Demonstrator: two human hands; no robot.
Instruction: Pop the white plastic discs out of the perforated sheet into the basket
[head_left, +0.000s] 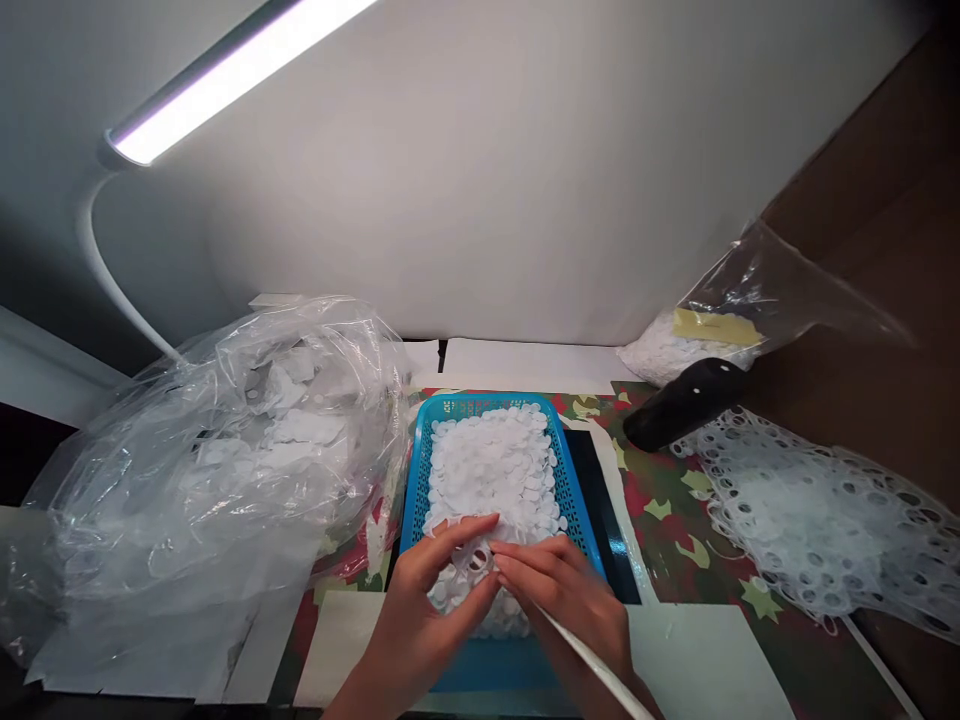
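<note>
Holding a clear perforated piece [463,557] over white discs [491,460] heaped in the blue basket [491,668]. Left hand [426,592]: thumb and forefinger curved apart around it; grip firmness cannot be told. Right hand [568,590]: fingertips together, pinching its edge; white stick [596,667] alongside. Risks, judged: hard pulling may tear thin plastic; a bumped rim could spill discs.

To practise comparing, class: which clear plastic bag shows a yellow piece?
The smaller bag at back right; the larger bag at left shows no yellow.
</note>
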